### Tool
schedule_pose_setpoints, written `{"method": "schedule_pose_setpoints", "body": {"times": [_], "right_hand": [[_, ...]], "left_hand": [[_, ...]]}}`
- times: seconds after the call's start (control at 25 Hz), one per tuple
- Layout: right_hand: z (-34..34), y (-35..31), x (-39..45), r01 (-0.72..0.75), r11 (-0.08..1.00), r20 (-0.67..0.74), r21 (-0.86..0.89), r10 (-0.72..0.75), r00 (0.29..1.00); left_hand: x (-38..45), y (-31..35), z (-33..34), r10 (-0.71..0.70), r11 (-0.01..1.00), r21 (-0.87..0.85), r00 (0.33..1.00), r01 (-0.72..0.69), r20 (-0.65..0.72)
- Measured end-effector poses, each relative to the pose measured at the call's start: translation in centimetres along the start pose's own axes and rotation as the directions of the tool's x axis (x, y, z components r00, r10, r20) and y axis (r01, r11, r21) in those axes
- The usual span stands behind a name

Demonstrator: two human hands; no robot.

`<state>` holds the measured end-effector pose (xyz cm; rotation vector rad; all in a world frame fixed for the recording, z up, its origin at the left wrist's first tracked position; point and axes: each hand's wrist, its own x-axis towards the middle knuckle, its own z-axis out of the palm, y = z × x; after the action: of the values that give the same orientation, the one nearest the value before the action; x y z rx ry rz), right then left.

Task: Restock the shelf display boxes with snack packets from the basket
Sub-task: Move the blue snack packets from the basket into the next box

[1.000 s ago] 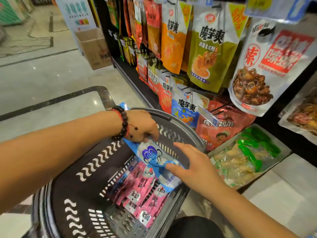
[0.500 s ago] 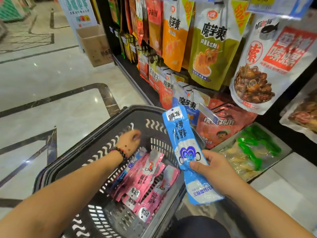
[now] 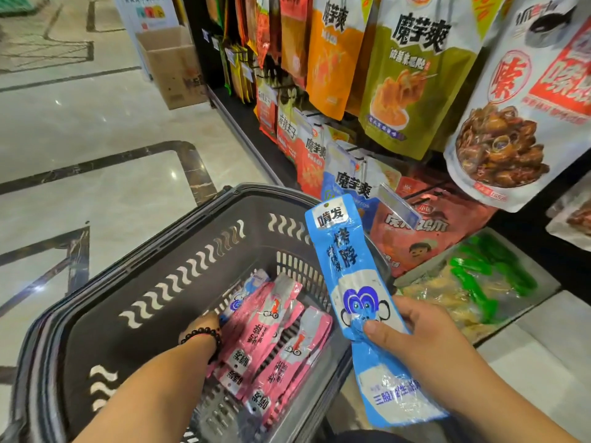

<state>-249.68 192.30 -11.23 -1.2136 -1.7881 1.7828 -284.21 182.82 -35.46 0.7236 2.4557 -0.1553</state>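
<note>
A: Head view, right of centre: blue packet (image 3: 355, 282) is pinched upright by the right hand (image 3: 415, 334), now lifted clear of the basket (image 3: 153, 282).

B: Lower centre: the left hand (image 3: 204, 327), moved down since a second ago, is buried among the pink packets (image 3: 275, 340); its grip cannot be told.

A: Display box (image 3: 479, 282), centre right, is not yet reached; stocking is judged barely started.

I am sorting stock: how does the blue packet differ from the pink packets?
The blue packet is held upright by the right hand; the pink packets lie piled in the basket. The blue packet looks longer than the pink packets. Both are slim, sealed pouches.
</note>
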Motion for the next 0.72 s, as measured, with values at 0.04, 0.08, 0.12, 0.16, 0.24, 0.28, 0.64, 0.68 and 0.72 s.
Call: {"method": "schedule_pose_setpoints", "body": {"times": [0.04,0.08,0.12,0.16,0.24,0.28,0.64,0.68,0.72], "right_hand": [[-0.1,0.1,0.0,-0.001,1.000,-0.001,-0.019,0.001,1.000],[-0.1,0.2,-0.1,-0.001,0.999,0.000,-0.035,0.001,1.000],[-0.2,0.2,-0.2,-0.001,0.999,-0.002,-0.049,0.001,1.000],[-0.3,0.3,-0.2,-0.002,0.998,-0.005,-0.060,0.002,1.000],[-0.5,0.3,-0.3,-0.012,0.998,-0.017,-0.069,0.011,1.000],[-0.6,0.4,-0.3,-0.019,0.998,-0.026,-0.065,0.017,1.000],[-1.3,1.2,0.2,-0.015,0.999,-0.052,-0.051,0.012,0.999],[-1.5,1.2,0.2,-0.015,0.999,-0.062,-0.037,0.012,0.998],[-1.8,1.2,0.3,-0.016,1.000,-0.079,-0.017,0.014,0.997]], "left_hand": [[-0.1,0.1,0.1,-0.014,1.000,0.026,1.000,0.015,-0.007],[0.2,0.0,0.5,-0.006,0.999,0.041,1.000,0.007,-0.023],[0.4,0.0,0.7,0.003,0.998,0.055,0.999,-0.001,-0.040],[0.6,0.1,0.8,0.018,0.999,0.053,0.997,-0.014,-0.069],[0.9,0.0,1.2,0.043,0.997,0.071,0.994,-0.035,-0.103],[1.0,0.2,1.4,0.057,0.996,0.078,0.993,-0.049,-0.105],[-2.7,4.6,-3.0,0.125,0.979,-0.136,0.976,-0.150,-0.178],[-3.6,5.3,-4.4,0.145,0.960,-0.212,0.974,-0.181,-0.174],[-4.9,6.0,-5.8,0.186,0.930,-0.288,0.969,-0.227,-0.165]]}}
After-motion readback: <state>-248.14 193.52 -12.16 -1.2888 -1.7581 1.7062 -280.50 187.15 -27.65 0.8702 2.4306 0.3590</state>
